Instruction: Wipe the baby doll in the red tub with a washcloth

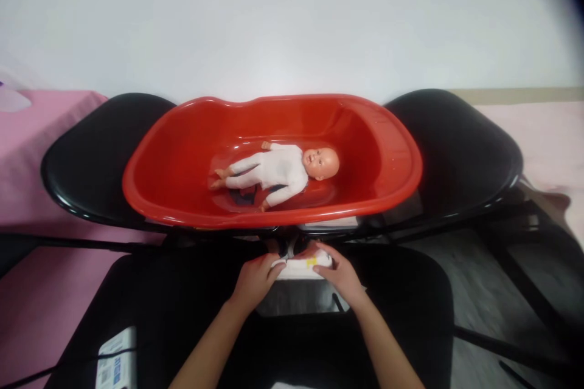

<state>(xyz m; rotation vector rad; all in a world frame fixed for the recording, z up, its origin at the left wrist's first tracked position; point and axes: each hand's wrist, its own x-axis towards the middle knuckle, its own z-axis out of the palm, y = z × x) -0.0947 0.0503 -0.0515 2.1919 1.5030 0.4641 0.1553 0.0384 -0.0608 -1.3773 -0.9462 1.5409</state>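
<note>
My left hand (255, 281) and my right hand (343, 276) grip the two ends of a small white folded bundle with a yellow mark (298, 267), fingers closed around it. Whether it is cloth or a diaper I cannot tell. Just beyond it is a red plastic baby bathtub (396, 161). Inside the tub a baby doll (279, 168) with a white soft body lies on its back, head toward the right and feet toward the left. Neither hand touches the doll.
Black chair seats stand on the left (91, 158) and right (460, 152) of the tub. In front is another black chair (406, 292). A white boxlike device (117, 360) with a dark cable lies at lower left. Pink cloth (50, 146) covers a surface at left. Behind is a white wall (292, 18).
</note>
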